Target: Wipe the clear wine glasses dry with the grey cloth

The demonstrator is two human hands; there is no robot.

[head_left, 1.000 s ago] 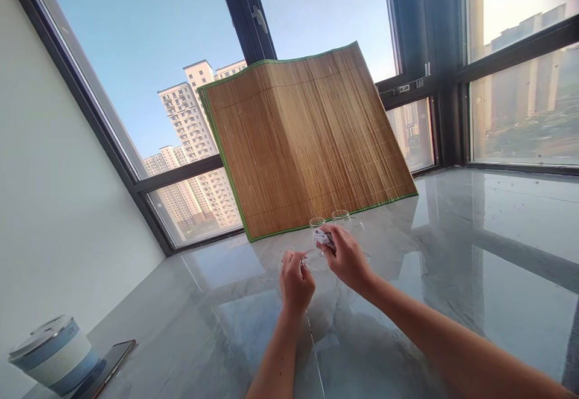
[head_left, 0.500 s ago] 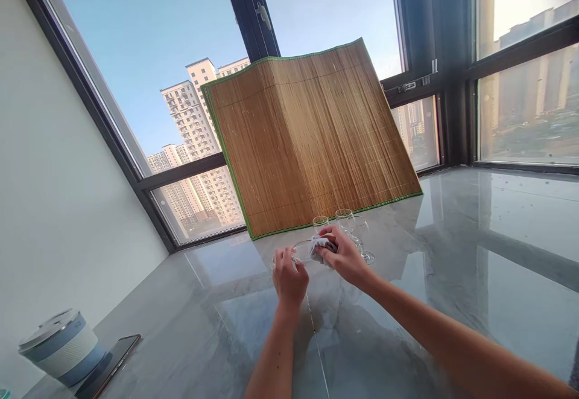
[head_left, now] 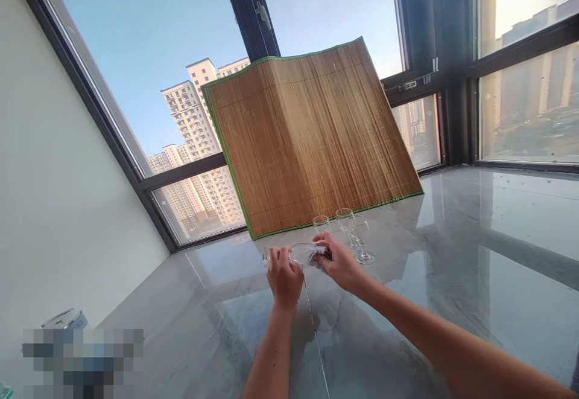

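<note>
My left hand (head_left: 284, 277) is closed around the stem end of a clear wine glass (head_left: 298, 254) that lies tipped sideways above the marble counter (head_left: 452, 254). My right hand (head_left: 340, 262) pinches a small white cloth (head_left: 315, 253) pushed into the glass's bowl. Just behind my hands stand three more clear stemmed glasses (head_left: 350, 233), upright on the counter.
A bamboo mat (head_left: 307, 139) with green edging leans against the window behind the glasses. A cup and a flat dark thing sit blurred out at the near left (head_left: 81, 357). A white wall runs along the left side. Dark window frames close the back and right.
Both hands have drifted slightly left and nearer. The glass has tipped from more upright to lying sideways, with the cloth now inside its bowl.
</note>
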